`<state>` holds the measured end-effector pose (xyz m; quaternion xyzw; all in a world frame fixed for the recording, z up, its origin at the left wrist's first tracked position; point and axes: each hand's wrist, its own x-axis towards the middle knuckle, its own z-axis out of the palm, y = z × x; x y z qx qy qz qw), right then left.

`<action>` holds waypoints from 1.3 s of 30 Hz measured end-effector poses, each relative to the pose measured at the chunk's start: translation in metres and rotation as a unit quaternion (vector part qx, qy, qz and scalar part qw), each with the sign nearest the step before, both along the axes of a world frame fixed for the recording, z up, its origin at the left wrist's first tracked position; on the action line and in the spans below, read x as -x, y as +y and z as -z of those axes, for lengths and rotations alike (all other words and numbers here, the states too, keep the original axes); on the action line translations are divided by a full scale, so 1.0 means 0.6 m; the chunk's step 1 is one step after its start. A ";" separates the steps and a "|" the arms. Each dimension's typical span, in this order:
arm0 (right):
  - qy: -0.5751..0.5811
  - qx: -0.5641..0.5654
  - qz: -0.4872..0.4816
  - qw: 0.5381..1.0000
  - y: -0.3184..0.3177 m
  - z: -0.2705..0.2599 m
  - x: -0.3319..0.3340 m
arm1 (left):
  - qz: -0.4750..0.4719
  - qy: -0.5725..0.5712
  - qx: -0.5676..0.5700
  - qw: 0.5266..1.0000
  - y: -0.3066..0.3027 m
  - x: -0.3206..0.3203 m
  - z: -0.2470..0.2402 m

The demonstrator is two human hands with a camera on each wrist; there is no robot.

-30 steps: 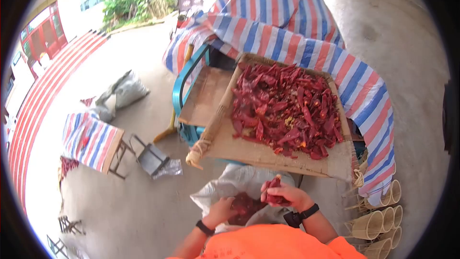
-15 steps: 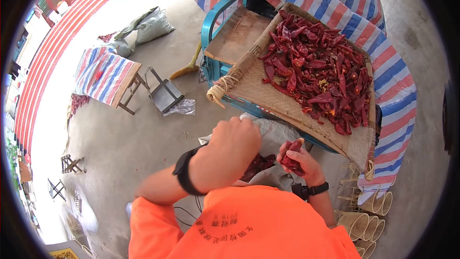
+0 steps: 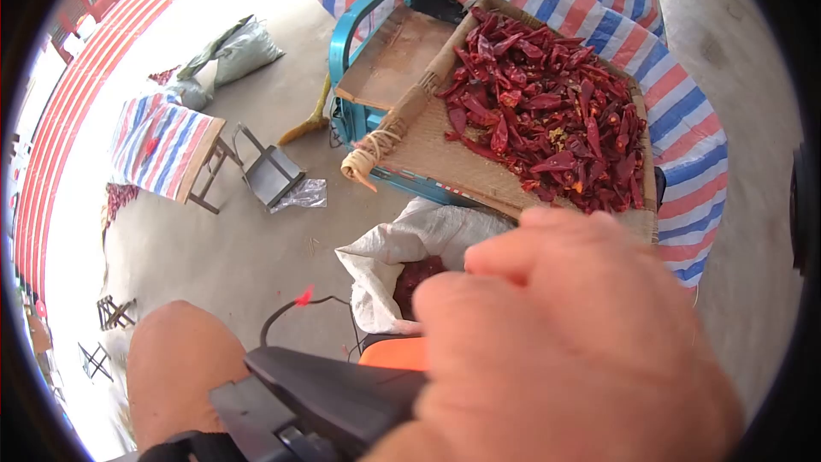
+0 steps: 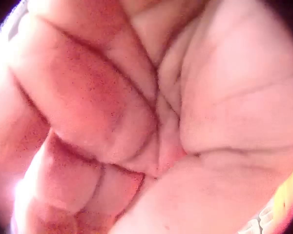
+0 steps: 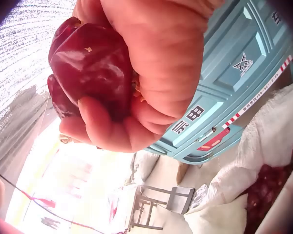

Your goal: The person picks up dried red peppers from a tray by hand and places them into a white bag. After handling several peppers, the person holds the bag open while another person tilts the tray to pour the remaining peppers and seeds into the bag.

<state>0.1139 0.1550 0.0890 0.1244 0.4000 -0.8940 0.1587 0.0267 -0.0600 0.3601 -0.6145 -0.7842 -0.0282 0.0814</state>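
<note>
Right hand (image 5: 136, 73) is clamped round a fistful of dried red chilies (image 5: 88, 63), upper left of its wrist view. Left hand (image 3: 573, 351) fills the lower right of the head view, fingers curled on nothing I can see (way too close to the lens). White sack (image 3: 428, 235) sits mid-frame, woven tray (image 3: 445, 154) above it. Looks like a handful mid-transfer; I'd say the next move needs a clear line to tray or sack.
</note>
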 end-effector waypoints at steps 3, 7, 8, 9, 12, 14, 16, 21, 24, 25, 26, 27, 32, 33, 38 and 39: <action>0.006 -0.019 0.008 1.000 -0.001 -0.004 -0.005 | 0.002 -0.007 -0.002 1.000 -0.001 -0.004 -0.001; 0.041 0.025 0.016 0.999 -0.005 0.004 -0.009 | 0.007 -0.011 -0.005 1.000 0.002 -0.004 -0.004; 0.025 0.031 0.018 0.999 -0.009 0.000 -0.013 | 0.008 -0.012 -0.004 1.000 0.002 -0.004 -0.004; 0.014 0.037 0.026 0.999 -0.013 -0.006 -0.017 | 0.011 -0.011 -0.003 1.000 0.002 -0.005 -0.006; 0.024 0.038 0.026 0.999 -0.005 0.002 -0.010 | 0.012 -0.006 -0.011 1.000 0.001 -0.005 -0.003; 0.025 0.051 0.032 0.998 -0.017 0.015 -0.022 | 0.019 -0.002 -0.007 1.000 0.003 -0.005 -0.003; 0.018 0.050 0.026 0.998 -0.011 0.012 -0.018 | 0.018 -0.002 -0.008 1.000 0.005 -0.005 -0.002; -0.067 0.011 0.025 0.997 0.005 0.043 -0.031 | 0.034 -0.011 -0.003 0.999 0.009 -0.012 -0.006; -0.015 0.040 0.014 0.999 -0.008 0.013 -0.022 | 0.033 -0.018 0.001 0.999 0.011 -0.018 -0.009; -0.016 0.042 0.015 0.999 -0.006 0.010 -0.032 | 0.036 -0.019 -0.002 0.999 0.013 -0.019 -0.014; -0.008 0.044 0.014 0.999 -0.002 0.010 -0.031 | 0.037 -0.020 -0.005 0.999 0.013 -0.020 -0.014; -0.001 0.051 0.006 0.999 -0.004 0.013 -0.025 | 0.035 -0.022 -0.004 0.999 0.014 -0.018 -0.014; -0.100 0.015 0.140 0.985 -0.026 0.013 -0.024 | 0.040 -0.015 -0.006 0.999 0.014 -0.020 -0.009; -0.064 0.024 0.122 0.990 -0.024 0.000 -0.025 | 0.043 -0.014 -0.006 0.999 0.016 -0.019 -0.011; 0.060 0.031 0.088 0.994 -0.003 -0.003 -0.035 | 0.050 -0.017 -0.012 0.999 0.017 -0.018 -0.008; 0.079 0.012 0.098 0.992 -0.003 -0.006 -0.037 | 0.046 -0.028 -0.016 0.998 0.015 -0.014 -0.007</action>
